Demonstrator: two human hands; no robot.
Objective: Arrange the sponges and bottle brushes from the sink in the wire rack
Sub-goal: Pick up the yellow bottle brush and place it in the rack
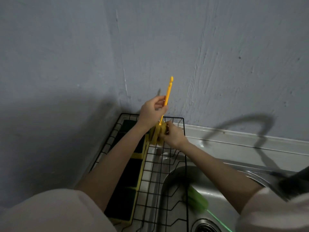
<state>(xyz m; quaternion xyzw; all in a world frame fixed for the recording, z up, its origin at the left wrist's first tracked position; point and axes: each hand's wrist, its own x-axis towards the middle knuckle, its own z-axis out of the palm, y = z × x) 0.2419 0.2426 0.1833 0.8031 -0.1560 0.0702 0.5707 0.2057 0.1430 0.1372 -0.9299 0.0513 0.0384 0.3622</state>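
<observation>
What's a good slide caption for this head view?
Both hands hold the yellow bottle brush upright over the wire rack.

Yellow brush [167, 94] upright over rack [168, 164]; sponges [132, 171] inside.

The left hand [151, 113] pinches the yellow brush [164, 104] by its handle above the rack [167, 164]; the right hand [173, 134] grips its head. Sponges [128, 173] line the rack; a green brush [199, 200] lies in the sink [217, 190].
</observation>
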